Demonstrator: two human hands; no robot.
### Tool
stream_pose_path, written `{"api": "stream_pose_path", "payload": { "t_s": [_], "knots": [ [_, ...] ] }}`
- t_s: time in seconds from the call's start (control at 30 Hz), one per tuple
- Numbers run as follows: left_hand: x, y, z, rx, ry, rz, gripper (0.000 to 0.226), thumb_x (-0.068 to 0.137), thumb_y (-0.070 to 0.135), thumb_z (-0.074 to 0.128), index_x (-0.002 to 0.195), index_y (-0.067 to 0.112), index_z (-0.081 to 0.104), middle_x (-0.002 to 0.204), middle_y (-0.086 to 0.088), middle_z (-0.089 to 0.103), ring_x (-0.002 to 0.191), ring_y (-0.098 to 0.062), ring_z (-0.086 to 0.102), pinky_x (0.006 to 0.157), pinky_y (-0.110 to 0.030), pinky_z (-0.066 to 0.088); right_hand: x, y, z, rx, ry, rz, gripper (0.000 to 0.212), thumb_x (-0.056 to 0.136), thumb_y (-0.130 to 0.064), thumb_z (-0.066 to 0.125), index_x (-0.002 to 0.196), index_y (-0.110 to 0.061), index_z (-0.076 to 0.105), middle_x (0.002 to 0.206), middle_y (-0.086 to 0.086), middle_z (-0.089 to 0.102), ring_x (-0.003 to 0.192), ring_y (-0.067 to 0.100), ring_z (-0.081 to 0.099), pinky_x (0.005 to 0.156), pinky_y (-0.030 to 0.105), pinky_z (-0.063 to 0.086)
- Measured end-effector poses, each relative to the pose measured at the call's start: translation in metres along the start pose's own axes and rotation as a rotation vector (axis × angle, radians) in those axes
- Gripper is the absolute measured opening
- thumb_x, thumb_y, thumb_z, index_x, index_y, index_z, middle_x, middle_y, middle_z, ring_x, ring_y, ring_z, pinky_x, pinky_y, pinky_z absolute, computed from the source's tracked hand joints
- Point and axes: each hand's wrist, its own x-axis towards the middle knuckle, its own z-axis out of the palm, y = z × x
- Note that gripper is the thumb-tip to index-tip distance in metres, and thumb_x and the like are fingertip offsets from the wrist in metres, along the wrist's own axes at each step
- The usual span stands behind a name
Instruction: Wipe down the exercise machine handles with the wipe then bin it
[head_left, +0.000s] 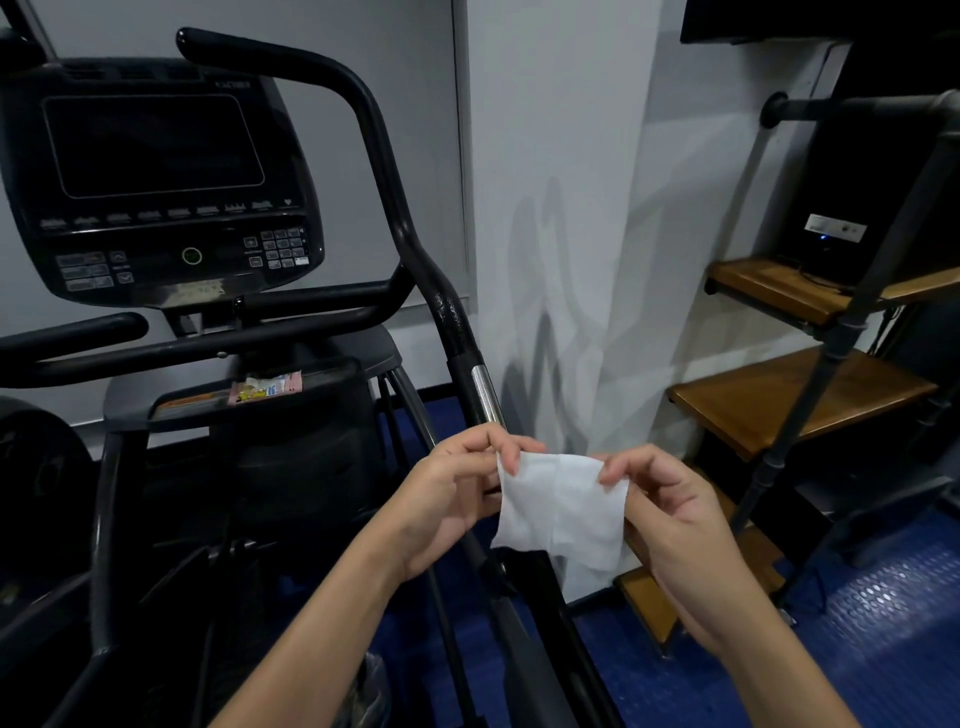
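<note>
Thin white rectangular wet wipe (563, 506) held up in the air between both hands, spread mostly flat, lower right corner drooping in a fold. Left hand (452, 499) pinches the wipe's upper left edge, thumb and forefinger curled onto it, other fingers loosely bent behind. Right hand (670, 525) pinches the upper right corner the same way, fingertips clamped on the fabric, palm facing inward. Both bare forearms come up from the bottom edge.

Wipe hangs just in front of the black curved moving handle with a chrome grip band (485, 387) of the black exercise machine (249, 415); wipe not touching the handle as far as visible. Handle bar runs up and left, bending over the top of the dark console with blank screen and keypad (156, 176). Lower black side handles (72, 335) stick out under the console. Small tray below the console holds a pink and orange packet (265, 388).

Right side: wooden shelves on a black pipe frame (789, 400), a black device with a blue light (836, 228) on the upper shelf. Grey-white wall (571, 156) behind, blue textured floor (883, 623) below.
</note>
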Motion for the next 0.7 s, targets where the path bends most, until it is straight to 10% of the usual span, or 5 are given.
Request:
{"api": "stream_pose_path", "payload": {
  "t_s": [0.3, 0.5, 0.7],
  "knots": [
    [0.000, -0.005, 0.007, 0.066, 0.101, 0.011, 0.028, 0.087, 0.013, 0.076, 0.111, 0.003, 0.067, 0.104, -0.014, 0.069, 0.096, -0.025, 0.067, 0.085, -0.034, 0.057, -0.003, 0.006, -0.007, -0.040, -0.017, -0.023, 0.044, 0.095, 0.013, 0.045, 0.084, -0.011, 0.079, 0.097, 0.005, 0.072, 0.098, 0.021, 0.066, 0.081, 0.033, 0.053],
    [-0.001, 0.004, 0.018, 0.214, 0.131, 0.112, 0.032, 0.089, 0.009, 0.075, 0.119, 0.004, 0.066, 0.108, -0.013, 0.077, 0.097, -0.022, 0.072, 0.091, -0.031, 0.058, -0.002, 0.004, 0.001, -0.107, -0.066, -0.021, 0.033, 0.081, -0.021, 0.078, 0.111, -0.032, 0.073, 0.089, 0.013, 0.063, 0.077, 0.018, 0.065, 0.071, 0.028, 0.056],
    [0.001, 0.002, 0.021, 0.338, 0.248, 0.212, 0.018, 0.091, 0.014, 0.076, 0.108, 0.010, 0.073, 0.098, -0.010, 0.079, 0.096, -0.030, 0.075, 0.091, -0.038, 0.058, -0.005, 0.007, 0.005, -0.109, -0.052, -0.044, 0.008, 0.083, -0.018, 0.077, 0.090, -0.022, 0.074, 0.091, 0.008, 0.069, 0.089, 0.034, 0.066, 0.083, 0.047, 0.056]
  ]
}}
